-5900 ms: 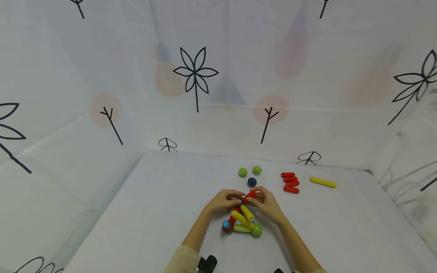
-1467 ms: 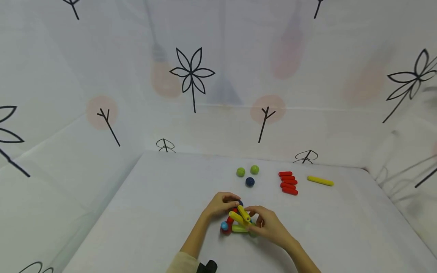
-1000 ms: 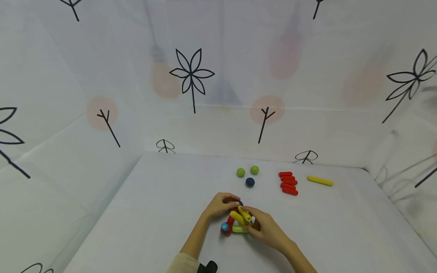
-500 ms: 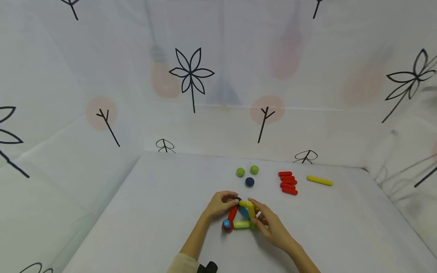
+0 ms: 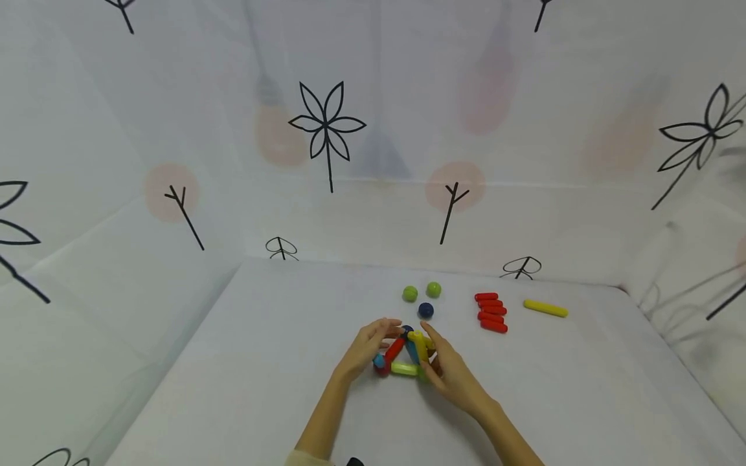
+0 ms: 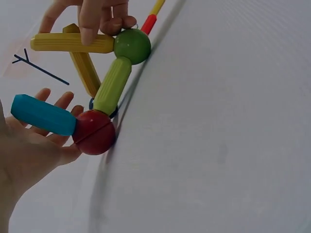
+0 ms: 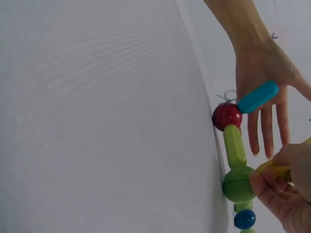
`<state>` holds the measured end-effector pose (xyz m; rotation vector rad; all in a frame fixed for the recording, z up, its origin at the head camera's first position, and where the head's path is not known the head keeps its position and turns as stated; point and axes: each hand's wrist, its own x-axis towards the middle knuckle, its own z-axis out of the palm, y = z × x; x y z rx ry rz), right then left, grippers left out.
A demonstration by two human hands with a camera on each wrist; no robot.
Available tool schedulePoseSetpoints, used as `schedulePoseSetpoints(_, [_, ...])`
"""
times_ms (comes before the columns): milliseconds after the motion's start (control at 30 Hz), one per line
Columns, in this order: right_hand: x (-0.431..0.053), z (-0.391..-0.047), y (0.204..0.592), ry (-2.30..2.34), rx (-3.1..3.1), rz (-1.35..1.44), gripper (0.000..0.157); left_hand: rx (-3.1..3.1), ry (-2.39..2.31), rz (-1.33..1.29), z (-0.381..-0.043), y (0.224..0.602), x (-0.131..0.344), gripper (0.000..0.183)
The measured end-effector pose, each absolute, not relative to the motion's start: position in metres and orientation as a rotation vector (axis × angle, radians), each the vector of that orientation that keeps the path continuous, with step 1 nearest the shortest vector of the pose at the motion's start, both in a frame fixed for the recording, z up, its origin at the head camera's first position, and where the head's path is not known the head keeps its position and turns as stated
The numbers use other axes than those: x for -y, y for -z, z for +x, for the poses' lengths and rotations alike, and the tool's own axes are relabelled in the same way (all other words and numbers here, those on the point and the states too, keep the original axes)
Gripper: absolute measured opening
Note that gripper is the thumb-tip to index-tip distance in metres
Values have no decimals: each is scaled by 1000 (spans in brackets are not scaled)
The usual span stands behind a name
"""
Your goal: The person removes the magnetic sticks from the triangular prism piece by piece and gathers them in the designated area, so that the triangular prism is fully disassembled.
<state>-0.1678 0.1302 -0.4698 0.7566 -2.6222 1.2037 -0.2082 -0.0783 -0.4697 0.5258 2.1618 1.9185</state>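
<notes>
A frame of magnetic rods and balls stands on the table between the hands. Red [image 5: 394, 350], lime [image 5: 405, 369] and blue [image 5: 412, 351] rods form its base, joined by a red ball [image 6: 95, 133], a green ball [image 6: 132, 46] and a dark blue ball [image 5: 407, 331]. A light blue rod [image 6: 43, 115] sticks up from the red ball. My right hand [image 5: 456, 374] pinches a yellow rod [image 6: 73, 42] that rises from the green ball; a second yellow rod [image 6: 83, 68] leans behind it. My left hand [image 5: 367, 349] is spread beside the frame, fingers extended.
Farther back lie two lime green balls [image 5: 410, 294] [image 5: 434, 289] and a loose dark blue ball [image 5: 426, 310]. A row of several red rods [image 5: 491, 312] and one yellow rod [image 5: 545, 308] lie to the right. A patterned white cloth wall [image 5: 373, 220] stands behind the table.
A red rod went from the hands to the row earlier. The yellow rods have been raised to meet at their tops. My left hand has let go of the dark blue ball; the frame shifted slightly away.
</notes>
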Motion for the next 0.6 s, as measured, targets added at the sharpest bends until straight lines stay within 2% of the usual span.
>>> schedulePoseSetpoints(233, [-130, -169, 471, -1319, 2634, 654, 70, -2327, -1667, 743, -198, 459, 86, 44])
schedulePoseSetpoints(433, [-136, -169, 477, -1631, 2587, 500, 49, -2559, -1435, 728, -191, 463, 90, 28])
schedulePoseSetpoints(600, [-142, -172, 478, -1768, 2508, 347, 37, -2630, -1401, 718, -190, 460, 95, 23])
